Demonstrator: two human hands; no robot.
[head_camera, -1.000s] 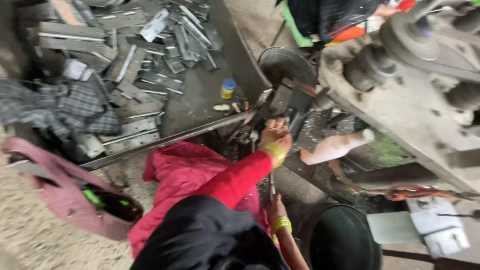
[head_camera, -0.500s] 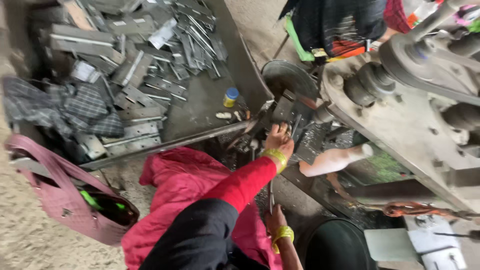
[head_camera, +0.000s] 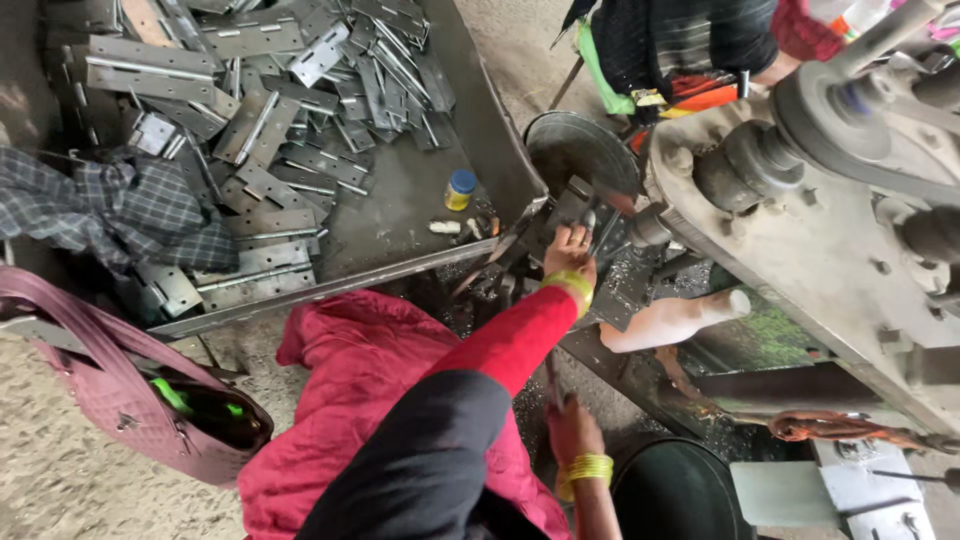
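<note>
My left hand (head_camera: 568, 250), in a red sleeve with yellow bangles, reaches to the bed of a grey press machine (head_camera: 830, 230). Its fingers are closed on a flat metal hinge piece (head_camera: 578, 208) lying there. My right hand (head_camera: 572, 428), also with yellow bangles, sits lower and nearer to me. It grips a thin metal lever (head_camera: 551, 378) that rises towards the machine. A red cloth (head_camera: 370, 360) covers my lap.
A large metal tray (head_camera: 480, 120) on the left holds several hinge plates (head_camera: 260, 150) and a small yellow bottle with a blue cap (head_camera: 459, 189). A checked cloth (head_camera: 110, 210), a pink bag (head_camera: 130, 400), a round metal pan (head_camera: 575, 150) and a dark bucket (head_camera: 680, 495) lie around. Another person (head_camera: 680, 40) sits beyond the machine.
Both hands stay where they were, the left at the machine bed and the right on the lever. The view has shifted slightly over the tray.
</note>
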